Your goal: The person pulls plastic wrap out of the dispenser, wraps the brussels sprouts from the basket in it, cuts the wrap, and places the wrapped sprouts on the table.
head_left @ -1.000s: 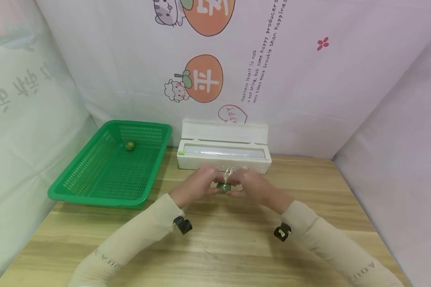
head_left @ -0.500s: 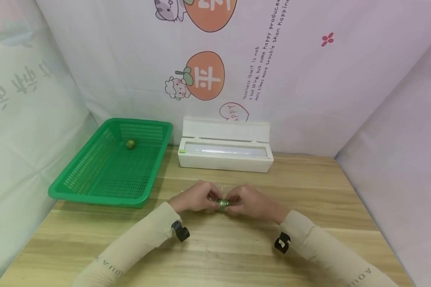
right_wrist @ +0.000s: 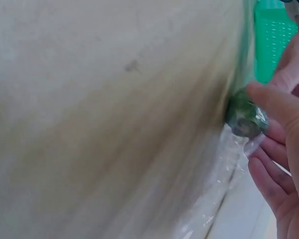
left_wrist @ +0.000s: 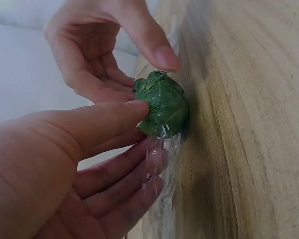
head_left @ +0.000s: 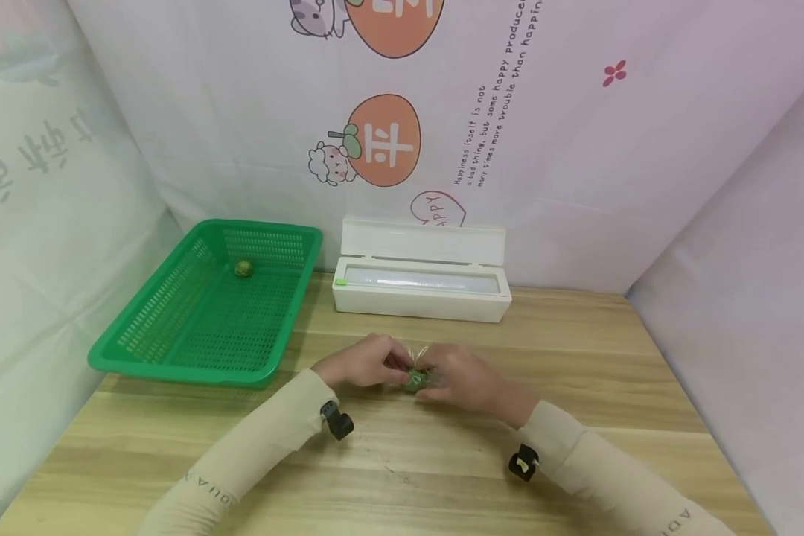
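A small green Brussels sprout (left_wrist: 164, 104) lies on clear cling film (left_wrist: 164, 199) at the tabletop, with film bunched around it. My left hand (head_left: 368, 361) pinches the sprout; in the left wrist view its thumb presses the near side and its other fingers reach behind, against the film. From the opposite side my right hand (head_left: 472, 380) curls its thumb and fingers around the sprout's end and the film there. Motion blurs this hand in the head view. In the right wrist view the sprout (right_wrist: 245, 117) shows under the right thumb, its far side hidden.
A white cling film box (head_left: 422, 301) with its lid up stands against the back cloth. To the left is a green plastic basket (head_left: 181, 374), holding one small yellow-green ball (head_left: 243, 269) near its back. Wooden table (head_left: 402, 476) surface extends in front of the hands.
Both hands have come down and nearer with the sprout, from just in front of the box to the tabletop. Over the last half second, the right fingers have shifted around the film.
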`<move>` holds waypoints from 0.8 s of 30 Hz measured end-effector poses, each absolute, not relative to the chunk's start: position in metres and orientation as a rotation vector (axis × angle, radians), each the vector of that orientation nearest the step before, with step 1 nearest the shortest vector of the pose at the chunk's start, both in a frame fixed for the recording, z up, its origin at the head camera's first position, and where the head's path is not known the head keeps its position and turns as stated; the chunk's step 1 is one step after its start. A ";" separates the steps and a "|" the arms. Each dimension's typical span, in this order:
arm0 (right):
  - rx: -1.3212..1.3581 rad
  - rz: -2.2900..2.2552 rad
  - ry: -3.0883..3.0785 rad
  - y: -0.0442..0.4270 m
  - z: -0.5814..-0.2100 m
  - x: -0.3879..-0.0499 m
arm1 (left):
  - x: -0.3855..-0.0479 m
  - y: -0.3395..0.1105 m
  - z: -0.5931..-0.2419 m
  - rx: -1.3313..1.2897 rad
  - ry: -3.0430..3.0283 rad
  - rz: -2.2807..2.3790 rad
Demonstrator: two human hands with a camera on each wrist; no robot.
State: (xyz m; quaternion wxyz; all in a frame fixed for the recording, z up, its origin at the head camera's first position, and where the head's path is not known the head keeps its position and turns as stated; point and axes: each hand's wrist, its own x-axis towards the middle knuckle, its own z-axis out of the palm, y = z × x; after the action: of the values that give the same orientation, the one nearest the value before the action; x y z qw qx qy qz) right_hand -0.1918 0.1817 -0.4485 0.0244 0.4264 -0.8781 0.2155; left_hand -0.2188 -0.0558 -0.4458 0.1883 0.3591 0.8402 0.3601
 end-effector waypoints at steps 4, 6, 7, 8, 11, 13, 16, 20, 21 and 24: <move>1.279 0.681 -2.713 0.181 -0.454 -0.192 | -0.219 -0.055 -0.445 1.051 2.424 0.984; 1.255 0.716 -2.732 0.182 -0.456 -0.193 | -0.218 -0.056 -0.445 1.071 2.476 0.973; 1.249 0.739 -2.744 0.182 -0.457 -0.194 | -0.217 -0.056 -0.445 1.084 2.503 0.964; 1.241 0.760 -2.759 0.183 -0.457 -0.195 | -0.216 -0.056 -0.445 1.101 2.532 0.951; 1.229 0.822 -2.800 0.184 -0.455 -0.198 | -0.212 -0.055 -0.444 1.185 2.593 0.936; 1.215 0.867 -2.827 0.186 -0.454 -0.200 | -0.209 -0.052 -0.444 1.249 2.621 0.932; 1.186 0.910 -2.860 0.187 -0.452 -0.203 | -0.207 -0.048 -0.445 1.291 2.653 0.942; 1.147 0.925 -2.903 0.188 -0.452 -0.206 | -0.206 -0.046 -0.450 1.253 2.688 0.943; 1.142 0.925 -2.910 0.188 -0.452 -0.206 | -0.207 -0.045 -0.451 1.244 2.693 0.946; 1.141 0.938 -2.920 0.187 -0.453 -0.208 | -0.209 -0.046 -0.455 1.224 2.692 0.957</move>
State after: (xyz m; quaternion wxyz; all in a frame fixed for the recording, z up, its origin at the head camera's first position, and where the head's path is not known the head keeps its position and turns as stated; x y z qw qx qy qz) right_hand -0.2079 0.1872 -0.4534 -0.0656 0.3480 -0.8904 0.2860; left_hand -0.2093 -0.0458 -0.4547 0.0169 0.3937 0.8660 0.3078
